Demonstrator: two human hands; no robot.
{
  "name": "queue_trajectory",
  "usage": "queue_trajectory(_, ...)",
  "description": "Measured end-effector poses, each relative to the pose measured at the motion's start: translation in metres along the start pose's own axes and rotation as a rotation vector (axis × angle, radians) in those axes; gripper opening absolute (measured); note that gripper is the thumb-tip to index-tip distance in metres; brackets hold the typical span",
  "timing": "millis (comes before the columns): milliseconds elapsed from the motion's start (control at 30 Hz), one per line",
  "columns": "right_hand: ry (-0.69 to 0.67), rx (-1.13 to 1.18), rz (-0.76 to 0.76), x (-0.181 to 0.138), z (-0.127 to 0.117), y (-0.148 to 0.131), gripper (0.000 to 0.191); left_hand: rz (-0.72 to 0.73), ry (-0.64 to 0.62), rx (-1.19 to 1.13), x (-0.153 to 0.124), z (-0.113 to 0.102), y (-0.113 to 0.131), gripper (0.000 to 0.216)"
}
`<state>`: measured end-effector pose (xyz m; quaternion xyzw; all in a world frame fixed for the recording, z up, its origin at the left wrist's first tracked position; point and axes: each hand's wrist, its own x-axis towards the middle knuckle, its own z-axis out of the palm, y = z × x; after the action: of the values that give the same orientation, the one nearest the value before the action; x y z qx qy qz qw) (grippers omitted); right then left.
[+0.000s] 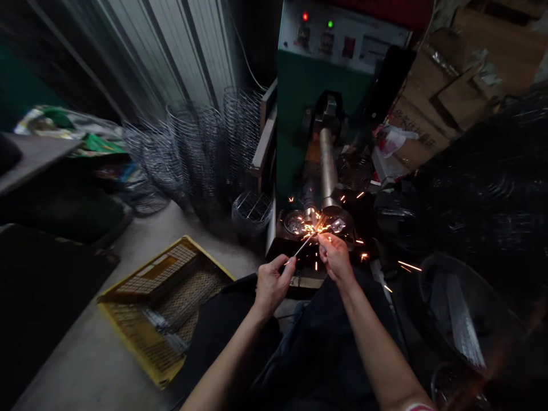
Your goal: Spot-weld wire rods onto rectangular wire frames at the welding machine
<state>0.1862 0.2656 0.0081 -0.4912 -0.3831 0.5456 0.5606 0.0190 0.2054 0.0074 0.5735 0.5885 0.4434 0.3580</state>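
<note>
Bright sparks fly from the electrode tip of a green spot welding machine [295,114] in front of me. My left hand [273,283] pinches a thin metal rod [303,246] between thumb and fingers; the rod slants up and right into the sparks. Close to that glowing point, my right hand [336,258] has its fingers pressed together. What it grips is hidden by the glare and the fingers. A thick metal arm [329,168] of the machine comes down just behind the sparks.
A yellow plastic crate [128,337] holding metal rods lies on the floor at left. Stacks of wire rings [194,142] stand behind it. A dark tub [432,285] with long metal rods is at right, with cardboard boxes [422,128] beyond. Sparks scatter rightward.
</note>
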Motion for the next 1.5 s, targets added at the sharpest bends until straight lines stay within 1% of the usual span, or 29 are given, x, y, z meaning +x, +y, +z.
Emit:
queue_trajectory(167, 0.001, -0.021, 0.022, 0.000, -0.001, -0.003, 0.032, 0.028, -0.022, -0.008, 0.001, -0.001, -0.004, 0.041)
queue_trajectory(333, -0.013, -0.046, 0.011, 0.000, -0.003, -0.004, 0.034, 0.035, -0.064, -0.051, 0.008, -0.002, -0.014, 0.040)
queue_trajectory(467, 0.046, -0.041, -0.002, 0.002, -0.005, -0.003, 0.034, 0.058, -0.122, -0.103, 0.021, -0.003, -0.018, 0.041)
queue_trajectory(567, 0.077, -0.020, -0.010, 0.005, -0.009, -0.004, 0.036, 0.070, -0.150, -0.112, 0.032, -0.001, -0.014, 0.041)
queue_trajectory(700, 0.087, -0.034, -0.046, 0.012, -0.014, -0.005, 0.042, 0.092, -0.166, -0.109, 0.044, 0.002, -0.006, 0.042)
queue_trajectory(833, 0.068, -0.068, -0.042, 0.018, -0.015, -0.004, 0.043, 0.099, -0.171, -0.092, 0.050, 0.000, -0.001, 0.043)
queue_trajectory(933, 0.031, -0.073, -0.033, 0.018, -0.017, -0.005, 0.042, 0.070, -0.209, -0.084, 0.051, -0.005, 0.002, 0.041)
queue_trajectory(1000, 0.005, -0.090, -0.011, 0.013, -0.022, -0.008, 0.042, 0.051, -0.234, -0.101, 0.053, -0.007, 0.004, 0.040)
queue_trajectory(1067, -0.009, -0.133, 0.027, 0.002, -0.032, -0.010, 0.043, 0.066, -0.236, -0.103, 0.056, -0.008, 0.005, 0.040)
queue_trajectory(1167, -0.035, -0.237, 0.122, -0.032, -0.046, -0.005, 0.046, 0.144, -0.192, -0.029, 0.058, -0.005, 0.008, 0.040)
queue_trajectory(1200, -0.059, -0.277, 0.164, -0.046, -0.050, 0.001, 0.048, 0.179, -0.178, 0.010, 0.055, -0.004, 0.009, 0.040)
queue_trajectory(1267, -0.143, -0.372, 0.254, -0.075, -0.056, 0.018, 0.051, 0.285, -0.189, 0.122, 0.045, -0.004, 0.012, 0.039)
queue_trajectory(1333, -0.288, -0.489, 0.332, -0.101, -0.058, 0.039, 0.054, 0.425, -0.244, 0.295, 0.031, -0.012, 0.010, 0.034)
queue_trajectory(1367, -0.388, -0.540, 0.355, -0.112, -0.058, 0.050, 0.054, 0.475, -0.245, 0.407, 0.024, -0.020, 0.007, 0.032)
queue_trajectory(1400, -0.487, -0.582, 0.372, -0.121, -0.056, 0.060, 0.054, 0.493, -0.246, 0.499, 0.015, -0.031, 0.001, 0.030)
queue_trajectory(1433, -0.579, -0.610, 0.380, -0.129, -0.054, 0.069, 0.053, 0.484, -0.231, 0.575, 0.005, -0.046, -0.008, 0.029)
queue_trajectory(1500, -0.708, -0.638, 0.388, -0.141, -0.049, 0.082, 0.051, 0.384, -0.149, 0.615, -0.021, -0.085, -0.029, 0.026)
